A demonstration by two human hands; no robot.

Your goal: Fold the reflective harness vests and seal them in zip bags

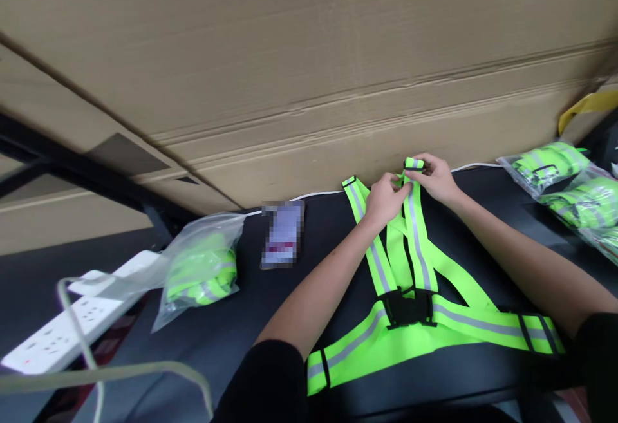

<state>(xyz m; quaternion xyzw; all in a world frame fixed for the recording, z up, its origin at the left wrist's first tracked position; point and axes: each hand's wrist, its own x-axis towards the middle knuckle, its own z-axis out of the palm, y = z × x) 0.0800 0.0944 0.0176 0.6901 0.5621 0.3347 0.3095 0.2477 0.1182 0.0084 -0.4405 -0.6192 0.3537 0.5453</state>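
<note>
Your left hand [385,201] and right hand [433,178] are clamped on the upper straps of the neon reflective vest [371,339], spread on the black counter [270,300]; the blurred card [282,234] beside it is unreadable.

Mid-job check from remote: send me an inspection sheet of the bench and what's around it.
Surface: black tabletop.
Job's things: neon-yellow reflective vest, grey stripes, black buckle, spread flat.
Clutter: bagged vests at right; another plastic bag at left; pixelated object; white power strip.
Hands: left hand and right hand both pinch the vest's upper straps.
Cables: white cable along the back edge; grey cable in the left foreground.
Surroundings: large cardboard box behind; yellow strap at far right; black metal frame at left.
</note>
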